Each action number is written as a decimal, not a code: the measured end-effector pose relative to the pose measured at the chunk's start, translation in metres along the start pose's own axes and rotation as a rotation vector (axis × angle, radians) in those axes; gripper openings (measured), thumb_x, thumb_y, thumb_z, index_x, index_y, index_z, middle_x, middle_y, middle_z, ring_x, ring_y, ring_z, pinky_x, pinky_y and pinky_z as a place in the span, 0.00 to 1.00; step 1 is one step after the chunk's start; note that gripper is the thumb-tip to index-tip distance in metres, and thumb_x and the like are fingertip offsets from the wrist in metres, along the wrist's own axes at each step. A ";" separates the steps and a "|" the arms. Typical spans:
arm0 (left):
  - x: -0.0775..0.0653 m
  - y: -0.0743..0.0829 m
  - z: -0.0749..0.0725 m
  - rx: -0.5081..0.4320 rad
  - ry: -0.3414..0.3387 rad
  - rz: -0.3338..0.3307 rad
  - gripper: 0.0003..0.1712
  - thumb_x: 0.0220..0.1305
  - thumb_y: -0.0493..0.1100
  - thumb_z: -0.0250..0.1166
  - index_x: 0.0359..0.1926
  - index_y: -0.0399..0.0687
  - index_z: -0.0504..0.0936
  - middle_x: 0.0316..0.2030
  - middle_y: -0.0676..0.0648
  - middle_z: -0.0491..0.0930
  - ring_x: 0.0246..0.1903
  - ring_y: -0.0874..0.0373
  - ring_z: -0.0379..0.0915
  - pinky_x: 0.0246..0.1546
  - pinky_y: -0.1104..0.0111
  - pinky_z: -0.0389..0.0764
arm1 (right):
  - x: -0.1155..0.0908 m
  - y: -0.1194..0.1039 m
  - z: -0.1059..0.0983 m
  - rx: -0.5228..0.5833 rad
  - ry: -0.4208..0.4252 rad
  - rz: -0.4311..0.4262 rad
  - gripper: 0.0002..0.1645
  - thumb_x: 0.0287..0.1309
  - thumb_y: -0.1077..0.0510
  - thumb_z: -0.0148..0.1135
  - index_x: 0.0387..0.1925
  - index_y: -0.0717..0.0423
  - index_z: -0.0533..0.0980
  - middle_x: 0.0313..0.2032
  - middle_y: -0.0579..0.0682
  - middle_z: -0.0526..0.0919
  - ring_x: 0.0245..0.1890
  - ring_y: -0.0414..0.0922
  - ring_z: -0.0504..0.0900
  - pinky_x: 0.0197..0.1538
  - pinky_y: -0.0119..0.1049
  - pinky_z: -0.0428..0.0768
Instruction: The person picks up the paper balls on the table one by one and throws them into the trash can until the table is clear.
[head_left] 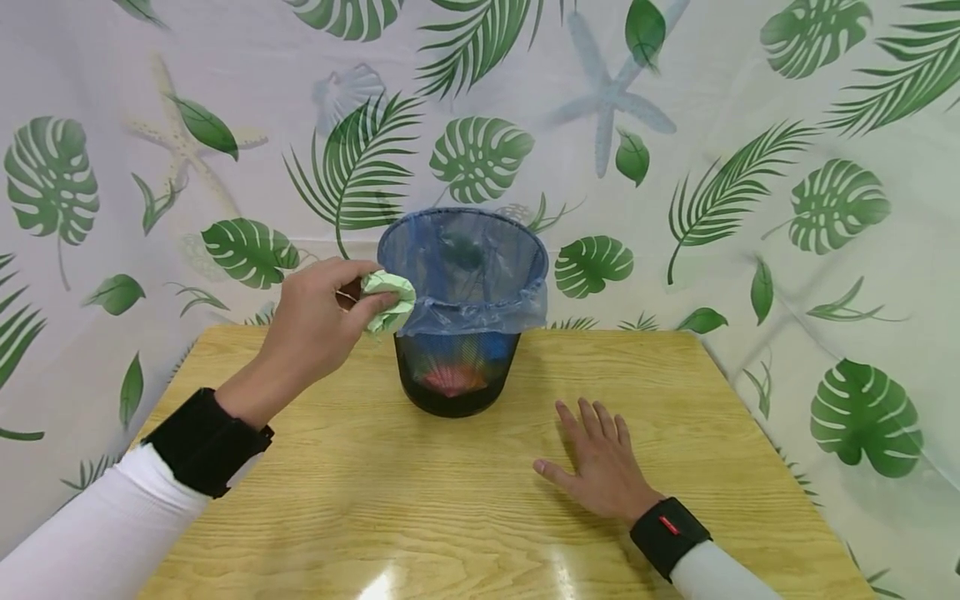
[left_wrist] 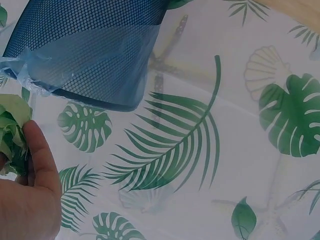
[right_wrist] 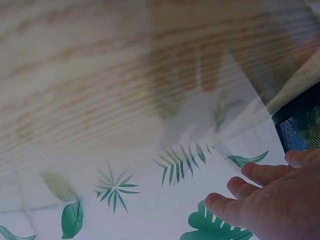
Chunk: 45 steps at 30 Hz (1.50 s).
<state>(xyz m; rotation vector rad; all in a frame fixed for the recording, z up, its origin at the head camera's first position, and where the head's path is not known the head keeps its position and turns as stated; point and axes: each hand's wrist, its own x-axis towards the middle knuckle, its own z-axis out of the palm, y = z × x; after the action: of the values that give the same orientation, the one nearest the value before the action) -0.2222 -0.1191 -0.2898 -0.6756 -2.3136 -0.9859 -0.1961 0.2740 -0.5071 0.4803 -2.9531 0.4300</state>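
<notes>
A crumpled piece of light green paper [head_left: 397,302] is pinched between the thumb and fingers of my left hand [head_left: 318,317]. That hand is raised at the left of the bin's rim, and the paper overlaps the rim in the head view. The black mesh bin [head_left: 459,400] stands upright at the back of the table, lined with a translucent blue bag [head_left: 487,317] folded over its edge. Something reddish [head_left: 453,379] shows through the mesh near the bottom. My right hand [head_left: 603,471] is low over the table to the right of the bin, fingers spread and holding nothing.
The wooden table [head_left: 360,517] has a glossy top that reflects light near its front. Right behind it hangs a white cloth [head_left: 720,50] printed with green leaves, starfish and shells. Black bands [head_left: 667,533] circle both wrists.
</notes>
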 end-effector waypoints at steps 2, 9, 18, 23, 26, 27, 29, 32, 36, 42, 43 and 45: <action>0.007 0.003 0.003 -0.006 0.020 0.005 0.18 0.64 0.39 0.74 0.54 0.38 0.86 0.34 0.43 0.82 0.35 0.52 0.80 0.38 0.61 0.83 | 0.000 0.000 0.000 0.002 0.000 0.002 0.56 0.65 0.24 0.55 0.81 0.50 0.54 0.77 0.68 0.55 0.77 0.69 0.49 0.73 0.72 0.42; 0.030 0.012 0.017 -0.071 0.032 0.010 0.23 0.69 0.35 0.68 0.63 0.34 0.79 0.45 0.37 0.80 0.43 0.48 0.77 0.48 0.60 0.80 | -0.001 0.000 -0.001 -0.014 0.001 -0.001 0.57 0.65 0.23 0.54 0.82 0.50 0.53 0.77 0.68 0.54 0.77 0.69 0.50 0.73 0.71 0.43; 0.053 0.015 0.037 -0.080 0.066 0.037 0.23 0.70 0.31 0.66 0.64 0.32 0.77 0.52 0.36 0.80 0.48 0.45 0.78 0.51 0.63 0.80 | -0.002 0.001 -0.003 -0.009 0.009 0.000 0.57 0.64 0.23 0.55 0.81 0.50 0.54 0.77 0.69 0.54 0.77 0.69 0.51 0.73 0.71 0.43; 0.061 0.012 0.052 -0.085 0.031 -0.014 0.21 0.69 0.32 0.67 0.61 0.32 0.79 0.47 0.36 0.81 0.44 0.45 0.77 0.46 0.59 0.78 | -0.002 0.000 -0.003 -0.008 0.007 0.003 0.57 0.64 0.24 0.55 0.81 0.50 0.54 0.77 0.69 0.54 0.77 0.69 0.50 0.73 0.72 0.44; 0.063 0.009 0.059 -0.076 -0.010 -0.054 0.21 0.69 0.33 0.68 0.61 0.33 0.80 0.47 0.36 0.82 0.43 0.44 0.78 0.44 0.57 0.78 | -0.002 0.000 -0.004 -0.006 0.008 0.001 0.57 0.64 0.24 0.55 0.81 0.51 0.55 0.77 0.69 0.54 0.77 0.69 0.50 0.72 0.72 0.44; 0.064 0.007 0.061 -0.073 -0.028 -0.068 0.22 0.69 0.33 0.68 0.62 0.33 0.79 0.48 0.36 0.82 0.44 0.45 0.78 0.44 0.57 0.79 | -0.002 0.000 -0.004 -0.004 0.006 0.001 0.57 0.64 0.24 0.55 0.81 0.51 0.55 0.77 0.69 0.53 0.77 0.69 0.50 0.72 0.72 0.44; 0.064 0.005 0.064 -0.067 -0.068 -0.096 0.24 0.68 0.35 0.69 0.64 0.35 0.78 0.49 0.36 0.82 0.46 0.45 0.79 0.45 0.58 0.80 | -0.002 -0.001 -0.005 -0.003 0.005 0.002 0.57 0.64 0.24 0.55 0.81 0.51 0.54 0.77 0.69 0.53 0.77 0.69 0.50 0.72 0.72 0.44; 0.064 0.002 0.066 -0.059 -0.131 -0.140 0.30 0.68 0.39 0.70 0.68 0.38 0.75 0.55 0.37 0.81 0.52 0.44 0.79 0.50 0.57 0.81 | -0.002 -0.002 -0.004 0.001 0.004 0.003 0.56 0.65 0.24 0.56 0.81 0.51 0.54 0.77 0.69 0.53 0.77 0.69 0.50 0.72 0.72 0.44; 0.061 -0.001 0.065 -0.055 -0.164 -0.163 0.35 0.67 0.47 0.71 0.71 0.41 0.72 0.61 0.39 0.79 0.59 0.45 0.76 0.56 0.56 0.79 | -0.002 -0.002 -0.004 0.004 0.004 0.005 0.56 0.65 0.24 0.55 0.81 0.51 0.54 0.77 0.69 0.53 0.77 0.69 0.50 0.72 0.73 0.44; 0.052 -0.004 0.060 -0.043 -0.128 -0.099 0.32 0.72 0.52 0.67 0.69 0.39 0.74 0.63 0.40 0.78 0.63 0.46 0.73 0.62 0.54 0.76 | 0.000 -0.002 -0.001 0.002 -0.001 0.005 0.56 0.65 0.24 0.54 0.81 0.51 0.54 0.77 0.68 0.53 0.77 0.69 0.50 0.73 0.72 0.43; 0.049 -0.005 0.059 -0.031 -0.121 -0.081 0.32 0.72 0.52 0.67 0.69 0.38 0.74 0.63 0.39 0.78 0.64 0.45 0.73 0.64 0.54 0.75 | 0.000 -0.002 0.000 0.002 -0.002 0.006 0.56 0.65 0.23 0.54 0.81 0.51 0.54 0.77 0.68 0.53 0.77 0.69 0.49 0.73 0.71 0.43; 0.042 -0.009 0.057 -0.002 -0.109 -0.051 0.32 0.73 0.52 0.66 0.69 0.37 0.74 0.65 0.38 0.76 0.68 0.44 0.69 0.68 0.53 0.71 | 0.001 -0.002 0.001 0.001 -0.001 0.006 0.56 0.65 0.23 0.54 0.81 0.51 0.54 0.77 0.68 0.53 0.77 0.69 0.50 0.73 0.71 0.43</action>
<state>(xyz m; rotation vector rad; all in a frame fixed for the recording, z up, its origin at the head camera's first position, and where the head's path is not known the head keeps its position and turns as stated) -0.2742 -0.0709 -0.3012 -0.6902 -2.4354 -0.9965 -0.1964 0.2715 -0.5069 0.4723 -2.9566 0.4316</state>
